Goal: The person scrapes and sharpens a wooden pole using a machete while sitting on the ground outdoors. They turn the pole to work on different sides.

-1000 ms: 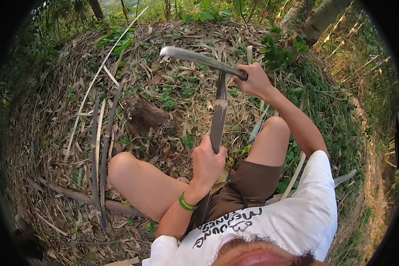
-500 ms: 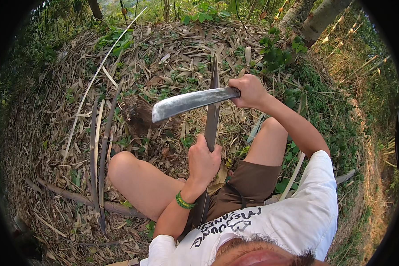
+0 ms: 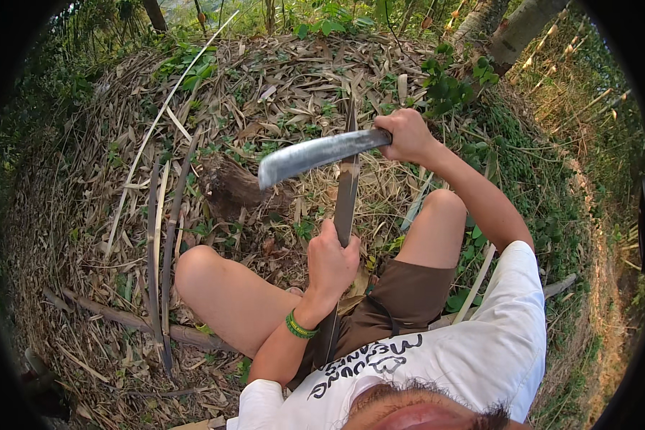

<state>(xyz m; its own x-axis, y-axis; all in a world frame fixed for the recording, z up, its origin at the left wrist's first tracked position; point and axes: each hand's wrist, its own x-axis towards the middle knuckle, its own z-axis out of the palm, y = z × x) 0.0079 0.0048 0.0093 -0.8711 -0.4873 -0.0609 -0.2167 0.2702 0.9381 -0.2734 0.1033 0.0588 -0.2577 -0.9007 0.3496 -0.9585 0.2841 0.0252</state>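
Note:
My right hand [image 3: 406,136] is closed around the handle of a machete [image 3: 315,154], whose broad curved steel blade reaches to the left, its tip end lower than the handle. In front of my lap, my left hand [image 3: 332,259] grips a long, dark, flat bamboo strip [image 3: 345,201]. The strip stands out away from me, and its lower end runs down past my left wrist beside my shorts. Across the strip's upper part lies the blade; whether it touches or only passes in front, I cannot tell. The handle is mostly hidden inside my right fist.
A brown wood stump [image 3: 229,188] stands beyond my left knee. Several split strips [image 3: 170,236] lie to the left across a branch [image 3: 115,315], near a long pale pole [image 3: 150,132]. Dry leaves cover the ground. Tree trunks [image 3: 523,32] rise at the far right.
The machete and my right hand have shifted slightly right and away from me. The blade crosses the bamboo strip a little higher up. My left hand has barely moved.

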